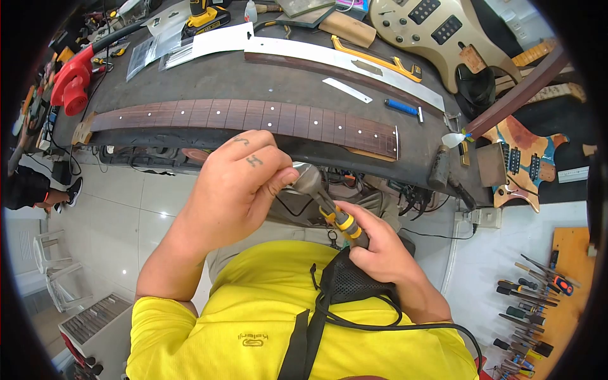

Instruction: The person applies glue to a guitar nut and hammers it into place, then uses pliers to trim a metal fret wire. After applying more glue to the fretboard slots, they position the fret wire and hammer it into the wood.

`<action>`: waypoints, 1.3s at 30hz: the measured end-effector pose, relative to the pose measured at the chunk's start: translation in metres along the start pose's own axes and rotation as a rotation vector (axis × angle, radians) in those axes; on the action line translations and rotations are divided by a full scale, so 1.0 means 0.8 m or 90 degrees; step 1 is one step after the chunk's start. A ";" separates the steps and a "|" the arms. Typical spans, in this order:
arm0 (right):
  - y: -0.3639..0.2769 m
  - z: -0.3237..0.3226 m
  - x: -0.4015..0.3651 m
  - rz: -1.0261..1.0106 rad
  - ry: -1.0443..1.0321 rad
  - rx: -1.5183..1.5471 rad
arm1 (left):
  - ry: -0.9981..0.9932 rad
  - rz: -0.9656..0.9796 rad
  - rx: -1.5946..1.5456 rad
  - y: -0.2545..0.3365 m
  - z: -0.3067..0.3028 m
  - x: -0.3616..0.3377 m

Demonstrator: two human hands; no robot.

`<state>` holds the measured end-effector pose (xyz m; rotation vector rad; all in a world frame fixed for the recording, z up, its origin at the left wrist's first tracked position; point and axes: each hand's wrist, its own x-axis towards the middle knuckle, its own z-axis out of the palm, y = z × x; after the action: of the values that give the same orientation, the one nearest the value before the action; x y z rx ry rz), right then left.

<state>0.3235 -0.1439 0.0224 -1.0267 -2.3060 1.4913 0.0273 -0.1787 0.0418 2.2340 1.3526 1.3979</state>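
My right hand (386, 250) is closed around the yellow-and-black handles of a pair of pliers (309, 180), held over my lap in front of the bench edge. Their broad metal head points up and to the left. At that head, the fingertips of my left hand (244, 180) are pinched together, thumb against the fingers; what they hold, if anything, is too small to make out. Just beyond both hands lies a guitar neck (244, 116), its dark fretboard with pale dot inlays facing up along the bench's near edge.
On the bench (221, 82) lie a long white-topped beam (345, 63), a yellow saw frame (373, 58), a steel ruler (347, 90) and a blue-handled tool (402, 107). Guitar bodies (430, 38) stand at the right. A red blower (73, 85) sits at the left; a person's leg is beyond.
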 end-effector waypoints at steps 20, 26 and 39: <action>0.019 0.008 -0.006 -0.020 0.059 0.236 | -0.041 -0.499 -0.544 0.027 0.029 -0.003; 0.023 0.003 -0.003 -0.059 0.049 0.149 | -0.010 -0.435 -0.547 0.025 0.038 -0.007; 0.021 0.003 -0.003 -0.056 0.051 0.172 | 0.002 -0.353 -0.270 0.033 0.031 -0.004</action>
<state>0.3311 -0.1431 0.0071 -0.8822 -1.9993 1.6368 0.0625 -0.1892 0.0413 1.4459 1.3712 1.3177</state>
